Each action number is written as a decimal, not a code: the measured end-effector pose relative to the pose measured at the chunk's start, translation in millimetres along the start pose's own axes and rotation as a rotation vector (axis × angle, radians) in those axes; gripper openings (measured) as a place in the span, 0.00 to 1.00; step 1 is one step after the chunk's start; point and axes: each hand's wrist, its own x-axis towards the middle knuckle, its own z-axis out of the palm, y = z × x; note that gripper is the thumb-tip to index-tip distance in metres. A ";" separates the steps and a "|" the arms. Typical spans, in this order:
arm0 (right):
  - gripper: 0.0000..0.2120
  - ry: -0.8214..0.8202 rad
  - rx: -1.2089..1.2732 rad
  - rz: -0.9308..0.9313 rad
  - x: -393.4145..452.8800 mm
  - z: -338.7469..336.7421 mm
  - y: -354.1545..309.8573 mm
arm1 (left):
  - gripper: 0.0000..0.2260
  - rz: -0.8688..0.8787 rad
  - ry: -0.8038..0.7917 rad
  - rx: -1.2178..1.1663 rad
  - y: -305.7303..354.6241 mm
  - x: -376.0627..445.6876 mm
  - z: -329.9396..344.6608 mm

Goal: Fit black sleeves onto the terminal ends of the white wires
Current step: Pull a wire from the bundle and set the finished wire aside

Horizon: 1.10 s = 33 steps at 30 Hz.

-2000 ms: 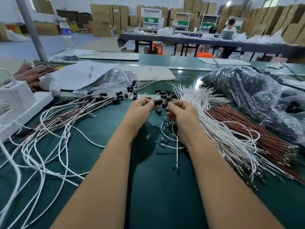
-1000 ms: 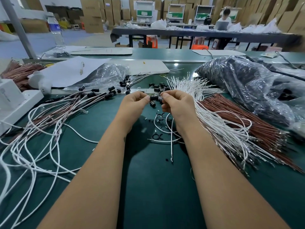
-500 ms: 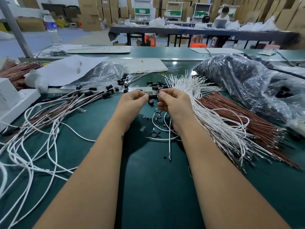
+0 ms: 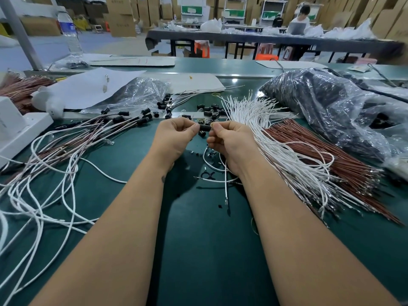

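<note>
My left hand [image 4: 176, 135] pinches a black sleeve [image 4: 204, 127] by its left end. My right hand [image 4: 229, 141] pinches a white wire [image 4: 225, 184] at the sleeve's right end; the wire hangs down below the hand to the mat. The two hands nearly touch over the green mat [image 4: 198, 239]. Loose black sleeves [image 4: 212, 109] lie just beyond the hands. A fanned bundle of bare white wires [image 4: 265, 129] lies to the right. Wires with sleeves fitted [image 4: 92, 133] spread to the left.
Brown wires [image 4: 331, 155] lie beside the white bundle. A large plastic bag of dark parts [image 4: 331, 107] fills the right. A clear bag [image 4: 136, 93] and white paper [image 4: 88, 87] lie at the back left, a white box [image 4: 15, 129] at the left edge. A person sits far behind.
Both hands have stayed close together on the sleeve and wire, drifting slightly away from me along the mat. The camera has tilted a little.
</note>
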 end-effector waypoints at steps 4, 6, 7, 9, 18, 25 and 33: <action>0.06 0.016 0.119 0.054 0.8 -1.7 -1.9 | 0.05 0.039 0.017 -0.012 2.1 -2.5 4.7; 0.06 0.026 0.147 0.066 2.4 -2.0 -1.7 | 0.03 0.066 0.023 0.003 2.9 -3.6 5.6; 0.06 0.025 0.136 0.063 3.1 -1.8 -1.2 | 0.02 0.073 0.026 0.016 2.5 -3.5 5.2; 0.06 0.014 0.086 0.046 3.9 -0.7 1.4 | 0.03 0.064 0.021 0.031 0.7 -2.4 3.1; 0.09 -0.014 0.036 0.000 4.6 1.4 3.6 | 0.06 -0.018 -0.023 -0.008 1.0 2.5 -0.2; 0.06 0.007 -0.041 -0.069 4.8 4.2 2.2 | 0.04 -0.003 0.015 0.031 3.6 -0.4 3.7; 0.06 0.000 -0.199 -0.187 5.7 1.2 0.3 | 0.04 0.072 -0.068 0.123 9.8 -4.0 0.9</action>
